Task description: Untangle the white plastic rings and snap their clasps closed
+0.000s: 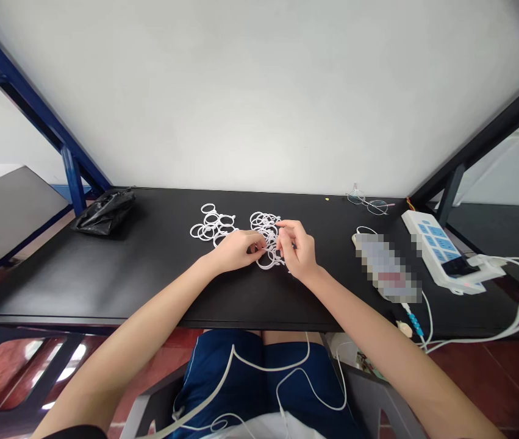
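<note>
Two clusters of white plastic rings with small loops on their rims lie on the black table (158, 280). My left hand (237, 250) is at the left side of the nearer pile of rings (266, 235), its thumb and fingers closed around the edge of a ring. On the pile's right side is my right hand (300, 251), fingers curled and thumb pressed toward the index finger. What sits between those fingertips is too small to make out. Just beyond my left hand, the other cluster of rings (211, 227) lies spread out, partly covered by that hand.
A black plastic bag (107, 211) lies at the back left. To the right are eyeglasses (369, 202), a blurred phone (387, 268) with a cable, and a white power strip (442, 253) with a plugged-in charger. White cords (268, 367) cross my lap.
</note>
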`<act>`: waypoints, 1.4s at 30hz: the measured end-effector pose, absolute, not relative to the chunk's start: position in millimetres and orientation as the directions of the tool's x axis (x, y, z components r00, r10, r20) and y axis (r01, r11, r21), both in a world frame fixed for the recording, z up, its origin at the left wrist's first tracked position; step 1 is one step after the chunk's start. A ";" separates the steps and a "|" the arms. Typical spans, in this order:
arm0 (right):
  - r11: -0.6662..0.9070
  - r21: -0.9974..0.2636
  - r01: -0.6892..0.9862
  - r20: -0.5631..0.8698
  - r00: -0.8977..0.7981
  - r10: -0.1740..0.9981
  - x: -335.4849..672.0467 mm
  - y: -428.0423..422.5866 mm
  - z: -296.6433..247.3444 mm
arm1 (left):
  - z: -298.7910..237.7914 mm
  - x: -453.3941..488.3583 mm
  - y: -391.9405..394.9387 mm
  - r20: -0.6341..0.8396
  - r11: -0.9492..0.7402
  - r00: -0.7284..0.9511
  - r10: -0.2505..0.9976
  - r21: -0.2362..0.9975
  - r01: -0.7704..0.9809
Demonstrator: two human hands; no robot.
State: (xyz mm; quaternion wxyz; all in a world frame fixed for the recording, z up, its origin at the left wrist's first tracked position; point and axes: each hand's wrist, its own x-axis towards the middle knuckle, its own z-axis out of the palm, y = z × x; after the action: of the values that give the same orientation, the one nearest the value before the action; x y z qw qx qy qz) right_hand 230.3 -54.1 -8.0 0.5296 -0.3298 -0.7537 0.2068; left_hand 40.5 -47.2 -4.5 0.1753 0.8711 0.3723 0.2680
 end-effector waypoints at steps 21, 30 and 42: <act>0.659 -0.677 0.326 0.608 -0.257 0.751 227.8 -51.9 -7.2 | -1.8 39.5 -46.7 0.612 -0.751 0.437 0.658 0.495 0.437; 0.635 -0.706 0.313 0.557 -0.309 0.771 227.8 -53.8 -4.0 | -3.2 39.0 -44.4 0.680 -0.758 0.367 0.635 0.458 0.465; 0.649 -0.709 0.278 0.551 -0.356 0.755 228.0 -55.1 -4.5 | -5.0 39.1 -46.2 0.663 -0.749 0.377 0.647 0.459 0.477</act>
State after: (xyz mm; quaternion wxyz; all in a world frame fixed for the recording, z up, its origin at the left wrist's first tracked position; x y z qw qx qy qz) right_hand 228.0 -55.1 -4.5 0.4615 -0.3300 -0.7819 0.2584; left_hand 39.1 -46.2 -5.0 0.0958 0.8241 0.3410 0.4421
